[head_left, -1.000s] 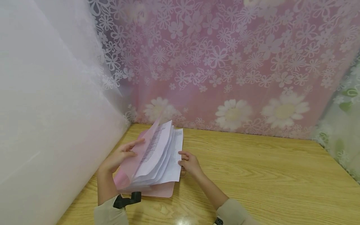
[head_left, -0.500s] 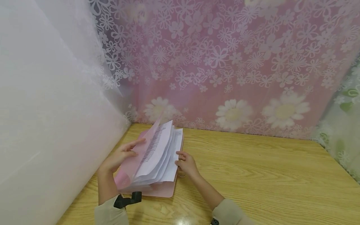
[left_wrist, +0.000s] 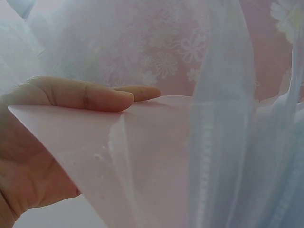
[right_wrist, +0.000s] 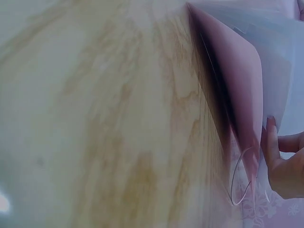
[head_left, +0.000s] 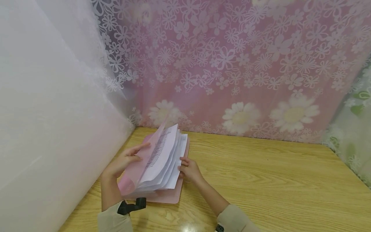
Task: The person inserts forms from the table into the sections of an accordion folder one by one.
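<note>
A pink display folder [head_left: 175,195] stands spread on the table, with white printed sheets [head_left: 162,154] fanned inside it. My left hand [head_left: 121,161] holds the raised front cover [head_left: 136,170] at its edge. In the left wrist view, fingers of the left hand [left_wrist: 71,95] lie along the cover's top edge [left_wrist: 90,137], and clear sleeves [left_wrist: 221,118] rise beside it. At the sheets' right edge, my right hand [head_left: 190,170] pinches the page between thumb and fingers. Seen from the right wrist, the right hand [right_wrist: 285,166] is beside the pink back cover [right_wrist: 237,66].
The wooden table [head_left: 275,180] extends to the right. A thin elastic loop [right_wrist: 232,185] hangs off the folder's edge. White sheeting [head_left: 58,112] closes in on the left, and a pink flowered curtain [head_left: 232,80] hangs at the back.
My right hand has moved slightly left together with the sheets' right edge, so more of the pink back cover shows. The left hand keeps its place on the front cover.
</note>
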The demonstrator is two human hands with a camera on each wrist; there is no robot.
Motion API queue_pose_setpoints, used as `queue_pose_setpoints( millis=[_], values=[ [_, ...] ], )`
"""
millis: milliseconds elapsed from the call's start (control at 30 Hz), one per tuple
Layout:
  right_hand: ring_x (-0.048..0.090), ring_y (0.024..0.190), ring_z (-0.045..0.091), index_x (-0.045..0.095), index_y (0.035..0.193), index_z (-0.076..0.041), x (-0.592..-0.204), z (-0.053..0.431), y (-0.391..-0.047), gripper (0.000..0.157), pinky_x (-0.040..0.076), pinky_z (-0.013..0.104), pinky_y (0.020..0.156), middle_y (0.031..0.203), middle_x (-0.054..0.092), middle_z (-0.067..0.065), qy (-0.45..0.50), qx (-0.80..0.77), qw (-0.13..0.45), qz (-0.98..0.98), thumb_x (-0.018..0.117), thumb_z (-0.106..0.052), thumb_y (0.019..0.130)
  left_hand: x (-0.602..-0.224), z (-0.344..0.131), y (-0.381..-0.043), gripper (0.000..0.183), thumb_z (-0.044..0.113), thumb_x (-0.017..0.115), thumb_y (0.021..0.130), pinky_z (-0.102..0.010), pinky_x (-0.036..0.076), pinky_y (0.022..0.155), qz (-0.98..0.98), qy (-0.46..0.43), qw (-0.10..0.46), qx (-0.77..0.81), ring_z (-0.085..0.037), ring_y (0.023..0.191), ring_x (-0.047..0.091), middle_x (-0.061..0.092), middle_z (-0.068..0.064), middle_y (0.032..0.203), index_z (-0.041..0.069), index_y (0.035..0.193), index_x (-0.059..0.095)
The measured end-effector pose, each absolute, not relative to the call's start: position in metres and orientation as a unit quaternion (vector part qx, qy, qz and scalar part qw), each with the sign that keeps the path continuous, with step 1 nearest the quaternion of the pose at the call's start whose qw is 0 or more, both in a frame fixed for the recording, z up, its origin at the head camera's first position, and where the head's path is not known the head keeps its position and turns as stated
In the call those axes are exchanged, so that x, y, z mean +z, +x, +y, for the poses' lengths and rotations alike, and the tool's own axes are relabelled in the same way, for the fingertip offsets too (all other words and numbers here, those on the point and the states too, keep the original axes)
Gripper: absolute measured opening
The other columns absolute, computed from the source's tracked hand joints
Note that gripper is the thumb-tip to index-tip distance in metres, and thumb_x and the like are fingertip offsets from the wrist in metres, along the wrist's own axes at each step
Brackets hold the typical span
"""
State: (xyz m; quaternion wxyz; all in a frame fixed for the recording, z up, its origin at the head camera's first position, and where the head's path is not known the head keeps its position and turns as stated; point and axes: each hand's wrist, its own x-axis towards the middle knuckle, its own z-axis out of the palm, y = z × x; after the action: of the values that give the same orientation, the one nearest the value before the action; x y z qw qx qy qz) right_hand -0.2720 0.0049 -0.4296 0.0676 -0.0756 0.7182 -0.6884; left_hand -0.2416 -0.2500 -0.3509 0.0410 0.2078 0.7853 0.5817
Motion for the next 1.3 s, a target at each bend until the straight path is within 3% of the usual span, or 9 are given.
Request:
queue_pose_setpoints(
  millis=[233, 333, 467, 567, 700, 867, 1033, 1167, 1300],
  values=[
    [0.057, 0.074, 0.015, 0.037, 0.130, 0.015, -0.433, 0.006, -0.275, 0.045, 0.049, 0.025, 0.058, 0.114, 0.055, 0.023, -0.073, -0.713, 0.105, 0.689, 0.049, 0.009, 0.087, -0.352, -0.251, -0.242, 0.051, -0.001, 0.051, 0.086, -0.048, 0.021, 0.096, 0.793, 0.211, 0.036, 0.571, -0.032, 0.129, 0.019, 0.030, -0.018, 0.143, 0.001, 0.136, 0.043],
    [0.054, 0.070, 0.013, 0.035, 0.132, 0.014, -0.434, 0.004, -0.276, 0.046, 0.049, 0.025, 0.058, 0.099, 0.052, 0.013, -0.071, -0.726, 0.118, 0.674, 0.048, 0.009, 0.088, -0.352, -0.251, -0.242, 0.051, -0.001, 0.052, 0.085, -0.047, 0.022, 0.096, 0.793, 0.212, 0.036, 0.571, -0.032, 0.129, 0.020, 0.031, -0.018, 0.143, 0.001, 0.136, 0.043],
    [0.051, 0.069, 0.012, 0.035, 0.131, 0.013, -0.436, 0.002, -0.279, 0.046, 0.049, 0.025, 0.059, 0.093, 0.047, 0.006, -0.070, -0.744, 0.131, 0.652, 0.047, 0.011, 0.087, -0.352, -0.251, -0.242, 0.051, -0.002, 0.051, 0.085, -0.044, 0.023, 0.095, 0.790, 0.212, 0.039, 0.574, -0.031, 0.129, 0.021, 0.031, -0.017, 0.143, 0.001, 0.136, 0.043],
    [0.054, 0.078, 0.016, 0.036, 0.130, 0.014, -0.438, 0.001, -0.281, 0.045, 0.050, 0.027, 0.063, 0.109, 0.053, 0.017, -0.074, -0.750, 0.139, 0.643, 0.046, 0.012, 0.086, -0.351, -0.250, -0.241, 0.051, -0.002, 0.051, 0.086, -0.044, 0.023, 0.095, 0.790, 0.212, 0.041, 0.574, -0.031, 0.129, 0.021, 0.030, -0.017, 0.143, 0.002, 0.136, 0.043],
    [0.055, 0.091, 0.020, 0.037, 0.131, 0.012, -0.440, -0.001, -0.283, 0.045, 0.050, 0.031, 0.069, 0.123, 0.048, 0.025, -0.085, -0.746, 0.150, 0.643, 0.045, 0.012, 0.087, -0.350, -0.248, -0.240, 0.051, 0.000, 0.051, 0.087, -0.046, 0.021, 0.096, 0.788, 0.215, 0.047, 0.576, -0.031, 0.130, 0.018, 0.028, -0.017, 0.144, 0.002, 0.137, 0.042],
    [0.054, 0.085, 0.017, 0.040, 0.128, 0.013, -0.442, -0.004, -0.285, 0.043, 0.050, 0.032, 0.068, 0.106, 0.053, 0.014, -0.096, -0.746, 0.146, 0.643, 0.043, 0.014, 0.084, -0.349, -0.247, -0.240, 0.050, 0.002, 0.051, 0.088, -0.049, 0.020, 0.096, 0.786, 0.221, 0.057, 0.575, -0.031, 0.131, 0.016, 0.027, -0.016, 0.145, 0.003, 0.138, 0.042],
    [0.048, 0.077, 0.013, 0.043, 0.116, 0.011, -0.442, -0.004, -0.285, 0.037, 0.049, 0.029, 0.064, 0.087, 0.042, 0.003, -0.097, -0.754, 0.144, 0.633, 0.039, 0.018, 0.080, -0.348, -0.246, -0.240, 0.050, 0.002, 0.051, 0.089, -0.047, 0.022, 0.096, 0.787, 0.219, 0.060, 0.574, -0.030, 0.130, 0.017, 0.027, -0.016, 0.146, 0.003, 0.138, 0.042],
    [0.051, 0.079, 0.014, 0.042, 0.123, 0.012, -0.442, -0.002, -0.284, 0.041, 0.050, 0.028, 0.063, 0.094, 0.048, 0.006, -0.098, -0.750, 0.141, 0.639, 0.041, 0.017, 0.082, -0.348, -0.245, -0.241, 0.050, 0.002, 0.051, 0.088, -0.045, 0.023, 0.096, 0.787, 0.210, 0.062, 0.576, -0.031, 0.129, 0.019, 0.026, -0.017, 0.145, 0.003, 0.138, 0.042],
    [0.055, 0.086, 0.017, 0.038, 0.131, 0.011, -0.442, 0.001, -0.283, 0.048, 0.050, 0.029, 0.063, 0.113, 0.054, 0.018, -0.095, -0.746, 0.135, 0.645, 0.045, 0.014, 0.084, -0.349, -0.243, -0.243, 0.051, 0.002, 0.051, 0.087, -0.045, 0.022, 0.096, 0.784, 0.201, 0.067, 0.583, -0.030, 0.129, 0.018, 0.025, -0.017, 0.146, 0.004, 0.138, 0.042]
  ],
)
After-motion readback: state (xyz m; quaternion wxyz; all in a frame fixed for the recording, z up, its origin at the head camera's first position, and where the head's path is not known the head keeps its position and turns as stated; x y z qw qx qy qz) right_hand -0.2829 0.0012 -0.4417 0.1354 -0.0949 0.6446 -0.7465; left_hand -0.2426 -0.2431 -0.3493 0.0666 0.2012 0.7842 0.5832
